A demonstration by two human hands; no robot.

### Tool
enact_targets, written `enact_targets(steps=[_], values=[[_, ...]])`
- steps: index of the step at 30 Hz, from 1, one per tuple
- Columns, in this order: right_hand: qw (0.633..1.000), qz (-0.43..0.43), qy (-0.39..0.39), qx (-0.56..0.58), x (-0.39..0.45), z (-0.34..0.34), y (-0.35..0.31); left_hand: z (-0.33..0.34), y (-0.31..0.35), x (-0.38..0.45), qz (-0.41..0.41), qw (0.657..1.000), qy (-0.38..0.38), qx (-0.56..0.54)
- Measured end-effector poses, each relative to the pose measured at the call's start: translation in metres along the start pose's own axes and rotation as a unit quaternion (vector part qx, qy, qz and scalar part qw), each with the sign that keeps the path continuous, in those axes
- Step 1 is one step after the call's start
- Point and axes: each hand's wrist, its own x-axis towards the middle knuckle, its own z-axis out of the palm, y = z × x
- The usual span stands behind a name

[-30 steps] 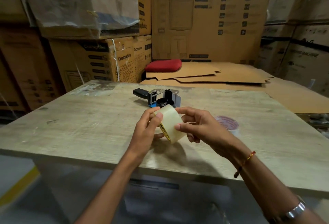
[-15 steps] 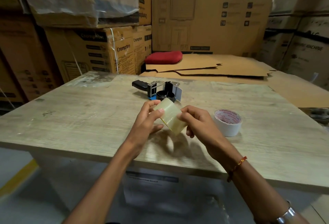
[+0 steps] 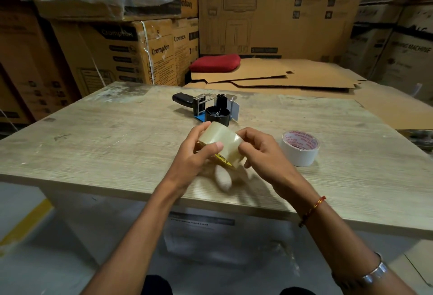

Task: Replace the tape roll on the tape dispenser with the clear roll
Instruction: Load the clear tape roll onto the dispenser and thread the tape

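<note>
I hold the clear tape roll (image 3: 222, 143), with a yellow label on its core, just above the wooden table (image 3: 105, 149). My left hand (image 3: 194, 156) grips its left side with the thumb across the front. My right hand (image 3: 260, 152) pinches its right edge with the fingertips. Beyond the roll the tape dispenser (image 3: 208, 107) lies on its side, black handle pointing left, its black hub bare. A white tape roll (image 3: 301, 148) with red printing lies flat on the table to the right of my right hand.
Stacked cardboard cartons (image 3: 131, 53) wall the far side and both flanks. Flattened cardboard sheets (image 3: 281, 74) and a red cushion (image 3: 215, 63) lie behind the table. The table's near edge runs just under my wrists.
The clear roll has turned in my hands so its broad taped face points up and toward me. The camera tilted down a little; dispenser and white roll have not moved.
</note>
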Motion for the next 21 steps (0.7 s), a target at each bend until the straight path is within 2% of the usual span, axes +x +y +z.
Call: enact_targets(steps=[5,9,16,21], values=[[0.999,-0.021,-0.029,-0.030,0.000,0.000,-0.003,-0.003,0.001,0.001,-0.001,0.999,0.035,-0.034],[1.000,-0.011,-0.021,-0.001,-0.004,0.002,-0.004,-0.009,0.004,0.002,-0.044,0.988,0.060,-0.136],[0.997,-0.040,-0.038,0.061,0.001,0.010,-0.015,-0.013,0.012,0.001,-0.098,0.966,0.051,-0.232],[0.994,-0.056,-0.059,0.077,0.001,0.014,-0.018,-0.019,0.012,-0.002,-0.133,0.945,0.013,-0.300]])
